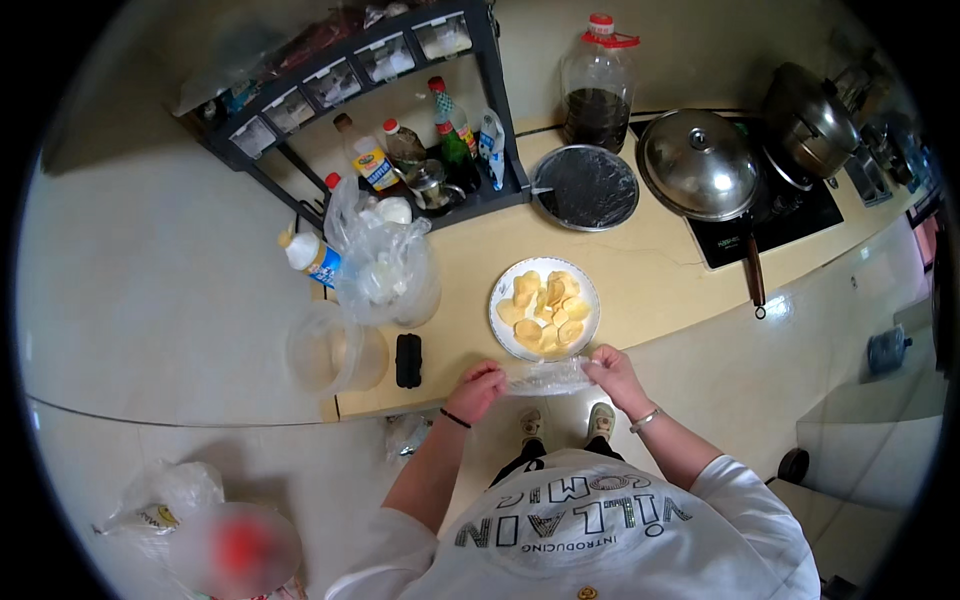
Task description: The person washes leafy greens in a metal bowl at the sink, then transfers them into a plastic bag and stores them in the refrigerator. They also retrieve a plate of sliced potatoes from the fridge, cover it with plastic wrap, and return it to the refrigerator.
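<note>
Between my two hands, just in front of the counter's edge, stretches a strip of clear plastic film (549, 377). My left hand (480, 388) pinches its left end, and my right hand (615, 377) grips the right end. Right behind the film, a round white plate (501, 336) with a patterned rim lies on the counter (457, 262). Thin yellow slices (527, 330), which look like potato chips, are spread over the plate. A small black object (409, 361) lies to the left of my left hand.
Left are a clear plastic tub (367, 360) and a bagged container (390, 277). A dark rack (517, 180) holds bottles. Behind the plate sits a round pan (585, 187) under film. A lidded wok (699, 165) on the cooktop (731, 244) points its handle (754, 274) towards the counter's front edge.
</note>
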Motion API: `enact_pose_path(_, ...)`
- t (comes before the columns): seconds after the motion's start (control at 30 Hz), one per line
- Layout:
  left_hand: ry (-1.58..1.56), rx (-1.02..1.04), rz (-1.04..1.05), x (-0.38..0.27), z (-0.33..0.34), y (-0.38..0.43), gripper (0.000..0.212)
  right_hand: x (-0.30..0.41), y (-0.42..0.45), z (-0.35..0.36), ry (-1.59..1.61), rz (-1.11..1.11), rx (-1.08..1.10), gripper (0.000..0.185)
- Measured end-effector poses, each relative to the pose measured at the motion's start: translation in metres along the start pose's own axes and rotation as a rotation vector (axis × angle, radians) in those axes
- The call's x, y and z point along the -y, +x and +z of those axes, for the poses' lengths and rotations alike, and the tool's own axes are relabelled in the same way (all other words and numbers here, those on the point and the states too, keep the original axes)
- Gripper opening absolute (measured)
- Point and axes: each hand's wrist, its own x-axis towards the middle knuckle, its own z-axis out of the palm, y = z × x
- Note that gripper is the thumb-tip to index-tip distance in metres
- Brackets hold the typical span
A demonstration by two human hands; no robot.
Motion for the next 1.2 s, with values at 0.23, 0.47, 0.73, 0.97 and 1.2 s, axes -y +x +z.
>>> enact_pose_path(0.23,0.439,-0.043,0.121,-0.025,-0.029,0.069,0.007,-0.018,0.041,0.034,-0.019,-0.202,-0.355,0.023)
enact_pose_path(0.47,0.585,-0.214,0.331,-0.03,-0.015,0.094,0.009,-0.003,0.041,0.04,0.095,-0.209,-0.433,0.018)
enact_pose_path(0.73,0.847,-0.184,0.424,-0.018,-0.008,0.07,0.008,-0.015,0.019,0.037,-0.017,-0.161,-0.388,0.012)
enact_pose_path(0.97,0.753,-0.312,0.602,-0.016,-0.025,0.109,0.023,-0.024,0.052,0.036,0.047,-0.289,-0.545,0.015)
enact_pose_path(1.2,1.368,-0.342,0.654,-0.053,0.012,0.13,0.048,0.0,0.057,0.032,0.143,-0.168,-0.491,0.011)
